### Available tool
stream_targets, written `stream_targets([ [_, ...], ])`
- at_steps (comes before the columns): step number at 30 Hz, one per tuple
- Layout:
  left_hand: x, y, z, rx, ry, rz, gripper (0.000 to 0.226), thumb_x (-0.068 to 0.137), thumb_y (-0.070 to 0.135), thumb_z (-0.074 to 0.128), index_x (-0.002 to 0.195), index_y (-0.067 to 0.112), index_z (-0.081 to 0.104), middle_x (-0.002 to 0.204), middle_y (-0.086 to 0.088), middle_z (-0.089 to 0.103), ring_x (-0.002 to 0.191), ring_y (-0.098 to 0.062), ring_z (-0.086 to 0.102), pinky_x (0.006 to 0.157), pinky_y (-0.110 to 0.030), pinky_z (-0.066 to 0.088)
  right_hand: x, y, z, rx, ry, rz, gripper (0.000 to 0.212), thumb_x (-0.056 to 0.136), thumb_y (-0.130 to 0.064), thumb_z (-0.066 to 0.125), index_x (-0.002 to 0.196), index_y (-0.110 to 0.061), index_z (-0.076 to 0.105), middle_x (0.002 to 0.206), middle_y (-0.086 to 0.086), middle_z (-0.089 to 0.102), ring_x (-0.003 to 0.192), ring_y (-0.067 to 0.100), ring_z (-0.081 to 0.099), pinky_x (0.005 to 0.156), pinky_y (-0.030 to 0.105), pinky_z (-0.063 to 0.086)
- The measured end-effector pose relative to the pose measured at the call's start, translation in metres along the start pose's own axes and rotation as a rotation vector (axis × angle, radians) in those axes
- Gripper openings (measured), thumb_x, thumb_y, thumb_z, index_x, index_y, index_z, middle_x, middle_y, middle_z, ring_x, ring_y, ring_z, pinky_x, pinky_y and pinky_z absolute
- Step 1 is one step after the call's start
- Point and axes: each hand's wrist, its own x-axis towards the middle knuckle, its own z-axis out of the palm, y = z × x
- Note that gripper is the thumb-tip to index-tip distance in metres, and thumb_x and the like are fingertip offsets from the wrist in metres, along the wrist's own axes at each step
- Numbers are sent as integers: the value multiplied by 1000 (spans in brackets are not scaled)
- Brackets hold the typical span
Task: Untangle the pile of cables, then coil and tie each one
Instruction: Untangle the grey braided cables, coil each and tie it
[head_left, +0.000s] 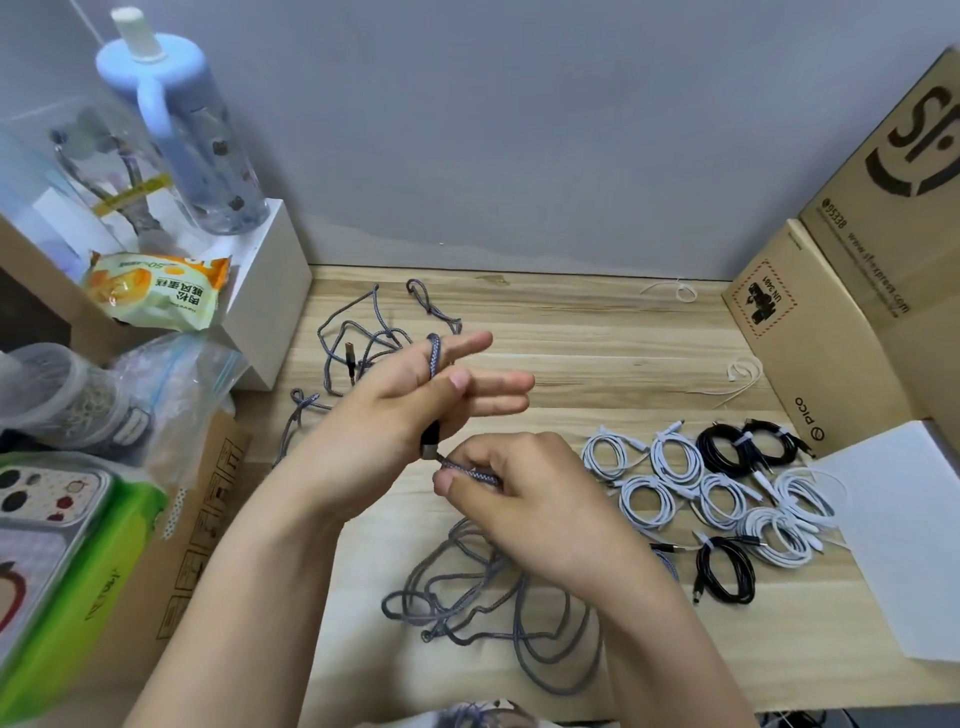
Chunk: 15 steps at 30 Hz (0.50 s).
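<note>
Both hands grip one braided cable (470, 474); six white coils (722, 499), three black (724, 569).

Bright, even light; soft shadows; wide-angle bending and blur toward edges.

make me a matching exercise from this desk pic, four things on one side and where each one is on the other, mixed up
Things:
1. blue bottle
2. coiled white and black cables
3. grey braided cable
4. snack packet

Places:
A. looped over the left hand and pinched in the right hand
B. tied in coils on the desk, right of the hands
C. standing on the white box, far left
D. lying below the bottle, against the white box

Pairs: 1-C, 2-B, 3-A, 4-D
</note>
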Motion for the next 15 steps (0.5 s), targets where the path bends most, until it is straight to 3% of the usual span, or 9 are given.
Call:
stream_targets([
  [2,-2,-1,-6,89,-34,-67,27,94,15,49,121,17,50,105,-4,72,95,-17,69,93,-40,48,-2,1,-5,42,46,-3,25,84,-35,64,61,-31,55,53,-7,50,55,6,44,62,30,40],
  [5,-7,-5,-11,181,-163,-116,21,86,22,54,102,23,67,86,-2,72,73,-14,64,60,-23,44,-4,0,-12,203,165,-48,19,73,-27,79,61,-30,65,59,-22,62,55,-5,56,65,25,48],
  [7,-11,-9,-11,56,-309,-147,18,90,25,57,80,24,72,64,-7,68,53,-15,61,51,-18,46,-5,0,-14,293,282,-130,19,61,-24,85,58,-29,66,62,-22,64,54,-5,56,58,16,44],
  [9,-12,-15,-13,-162,-409,-176,23,88,34,60,68,24,63,43,3,52,34,-7,44,42,-14,39,-3,-2,-13,294,396,-220,18,55,-26,83,62,-26,67,58,-21,61,51,-1,49,52,9,35],
  [12,-8,-21,-15,-439,-556,-217,19,92,31,56,75,20,59,41,11,33,36,-1,25,39,-10,24,0,-1,-9,414,491,-295,19,56,-17,84,60,-23,66,55,-17,56,49,0,46,51,7,32],
  [15,-4,-22,-16,-473,-648,-218,24,95,29,49,79,16,61,43,10,28,38,-4,23,39,-16,19,3,2,-9,622,449,-253,22,60,-12,81,59,-27,65,53,-13,56,48,0,45,50,12,35],
])
